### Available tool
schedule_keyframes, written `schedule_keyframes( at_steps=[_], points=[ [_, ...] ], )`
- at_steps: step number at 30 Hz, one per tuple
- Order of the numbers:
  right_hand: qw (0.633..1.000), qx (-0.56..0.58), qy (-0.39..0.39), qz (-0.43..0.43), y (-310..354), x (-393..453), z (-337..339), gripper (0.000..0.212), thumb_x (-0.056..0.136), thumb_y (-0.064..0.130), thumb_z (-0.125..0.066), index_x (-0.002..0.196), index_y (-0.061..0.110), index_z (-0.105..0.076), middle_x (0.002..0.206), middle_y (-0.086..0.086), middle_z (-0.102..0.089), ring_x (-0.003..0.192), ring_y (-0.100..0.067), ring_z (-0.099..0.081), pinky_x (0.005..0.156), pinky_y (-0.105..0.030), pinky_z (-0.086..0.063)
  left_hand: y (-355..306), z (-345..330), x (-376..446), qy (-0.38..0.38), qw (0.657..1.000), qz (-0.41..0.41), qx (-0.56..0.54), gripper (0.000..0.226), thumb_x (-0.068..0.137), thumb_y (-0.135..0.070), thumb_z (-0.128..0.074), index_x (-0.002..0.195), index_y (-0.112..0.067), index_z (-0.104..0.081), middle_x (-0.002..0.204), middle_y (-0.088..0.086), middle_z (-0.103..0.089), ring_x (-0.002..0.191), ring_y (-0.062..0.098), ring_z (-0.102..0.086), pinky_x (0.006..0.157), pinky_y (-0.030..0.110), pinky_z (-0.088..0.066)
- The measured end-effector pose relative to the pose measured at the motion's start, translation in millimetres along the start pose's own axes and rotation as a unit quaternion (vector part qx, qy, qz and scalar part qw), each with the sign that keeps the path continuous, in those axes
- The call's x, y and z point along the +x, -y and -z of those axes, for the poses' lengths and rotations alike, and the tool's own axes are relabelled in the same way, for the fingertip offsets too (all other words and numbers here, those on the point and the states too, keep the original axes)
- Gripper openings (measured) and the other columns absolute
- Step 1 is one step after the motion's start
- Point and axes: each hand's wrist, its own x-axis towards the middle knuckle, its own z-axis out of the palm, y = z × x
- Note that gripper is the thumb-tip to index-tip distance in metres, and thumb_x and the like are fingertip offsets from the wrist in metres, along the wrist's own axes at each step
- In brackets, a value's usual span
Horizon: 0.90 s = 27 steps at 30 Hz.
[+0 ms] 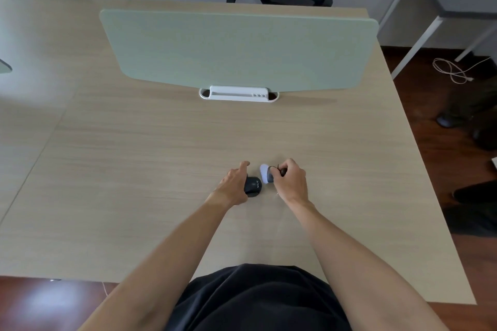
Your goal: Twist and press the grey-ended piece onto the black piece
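Two parts, just apart
Left hand grip holds black case; right hand grip pinches white piece beside it; joining seemingly not yet done

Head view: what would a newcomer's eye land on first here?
The two hands meeting mid-table: the left hand holds a black rounded object with white lettering, the right hand pinches a small white piece beside it. Behind them a pale green divider panel stands across the wooden table in a white bracket.
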Motion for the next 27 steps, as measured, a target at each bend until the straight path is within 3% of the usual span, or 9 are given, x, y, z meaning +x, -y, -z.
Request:
schedule_keyframes(
  at_steps=[5, 8, 13, 16, 19, 23, 27],
  points=[
    [0.996, 0.048, 0.069, 0.040, 3.6, -12.8, -8.0, 0.017, 0.081, 0.018, -0.070, 0.070, 0.013, -0.057, 0.067, 0.003, -0.056, 0.060, -0.009, -0.051, 0.055, -0.020, -0.042, 10.6, -6.3, 2.3, -0.037, 0.999, 0.010, 0.006, 0.063, 0.071, 0.002, -0.063, 0.129, -0.010, -0.042, 0.121, 0.008, -0.048, 0.119, 0.027, -0.043, 0.086, 0.033, -0.047],
    [0.999, -0.010, 0.053, 0.010, -3.1, -15.4, -11.8, 0.015, 0.083, 0.024, -0.066, 0.076, 0.018, -0.055, 0.072, 0.002, -0.060, 0.064, -0.016, -0.057, 0.057, -0.032, -0.047, 14.8, -7.8, 2.0, -0.045, 0.999, 0.009, 0.012, 0.055, 0.072, 0.000, -0.063, 0.123, -0.010, -0.047, 0.118, 0.007, -0.050, 0.116, 0.025, -0.045, 0.082, 0.032, -0.046],
    [0.999, -0.034, -0.019, 0.019, 2.0, -10.1, -7.7, 0.012, 0.086, 0.024, -0.059, 0.081, 0.014, -0.055, 0.072, 0.002, -0.060, 0.069, -0.021, -0.058, 0.059, -0.034, -0.046, 16.4, -4.4, 5.7, -0.044, 0.999, 0.015, 0.010, 0.056, 0.070, -0.005, -0.070, 0.122, -0.010, -0.049, 0.119, 0.007, -0.052, 0.112, 0.024, -0.049, 0.076, 0.026, -0.042],
    [0.998, 0.004, 0.038, 0.055, 11.5, -10.0, -11.4, 0.016, 0.083, 0.024, -0.063, 0.074, 0.014, -0.054, 0.066, 0.003, -0.057, 0.063, -0.017, -0.055, 0.059, -0.038, -0.048, 15.8, -3.1, 7.9, -0.038, 0.999, 0.019, 0.010, 0.056, 0.069, -0.005, -0.073, 0.121, -0.008, -0.050, 0.119, 0.009, -0.053, 0.111, 0.026, -0.051, 0.074, 0.027, -0.041],
    [0.991, -0.033, 0.108, 0.067, 15.9, -7.8, -15.9, 0.018, 0.083, 0.023, -0.065, 0.074, 0.013, -0.054, 0.066, 0.003, -0.056, 0.062, -0.017, -0.054, 0.060, -0.040, -0.050, 15.7, -1.3, 8.3, -0.031, 0.999, 0.018, 0.008, 0.060, 0.068, -0.007, -0.079, 0.122, -0.007, -0.051, 0.121, 0.010, -0.053, 0.111, 0.027, -0.052, 0.074, 0.027, -0.042],
    [0.993, -0.106, 0.029, 0.042, 12.7, 2.0, -10.6, 0.014, 0.086, 0.023, -0.058, 0.078, 0.014, -0.051, 0.073, -0.003, -0.060, 0.068, -0.026, -0.059, 0.058, -0.037, -0.046, 18.0, -0.2, 7.8, -0.022, 1.000, 0.014, 0.016, 0.066, 0.067, -0.009, -0.081, 0.124, -0.009, -0.049, 0.124, 0.009, -0.051, 0.115, 0.027, -0.049, 0.082, 0.032, -0.045],
    [0.996, -0.058, 0.011, 0.064, 15.7, 4.9, -4.2, 0.015, 0.085, 0.024, -0.058, 0.077, 0.012, -0.053, 0.070, 0.001, -0.059, 0.066, -0.022, -0.057, 0.059, -0.038, -0.047, 15.8, 0.1, 8.6, -0.015, 0.999, 0.016, 0.027, 0.066, 0.066, -0.010, -0.084, 0.122, -0.009, -0.049, 0.124, 0.008, -0.051, 0.112, 0.027, -0.051, 0.082, 0.036, -0.048]
  ],
)
